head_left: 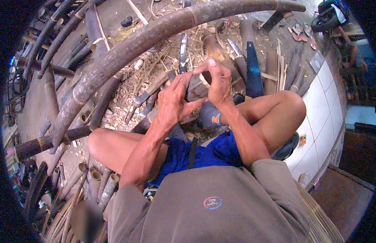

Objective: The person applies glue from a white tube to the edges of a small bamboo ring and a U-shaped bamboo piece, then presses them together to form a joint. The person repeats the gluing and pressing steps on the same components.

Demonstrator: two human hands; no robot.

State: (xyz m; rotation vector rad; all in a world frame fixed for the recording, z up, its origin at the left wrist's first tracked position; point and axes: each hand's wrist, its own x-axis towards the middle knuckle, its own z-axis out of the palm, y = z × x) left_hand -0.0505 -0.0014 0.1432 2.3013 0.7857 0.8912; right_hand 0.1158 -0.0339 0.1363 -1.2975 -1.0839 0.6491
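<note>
In front of my crossed legs I hold a short, dark bamboo tube [194, 90] between both hands. My left hand [171, 99] grips its left side, fingers pointing up and thumb underneath. My right hand [218, 83] is curled about its right end, where the pale cut rim and dark hollow show. Just beyond the hands, a knife [183, 48] with a shiny blade lies among shavings, and a second knife [235, 47] lies farther right. Beside it is a long, dark flat blade [254, 71]. A wooden-handled tool [149, 91] with a metal head lies left of my hands.
A long curved bamboo pole [143, 40] arches across the far side and down the left. Cut bamboo tubes [94, 180] are gathered at the lower left. White floor tiles [321, 97] lie right, with sandals [299, 30] and a motorbike wheel [327, 21] beyond.
</note>
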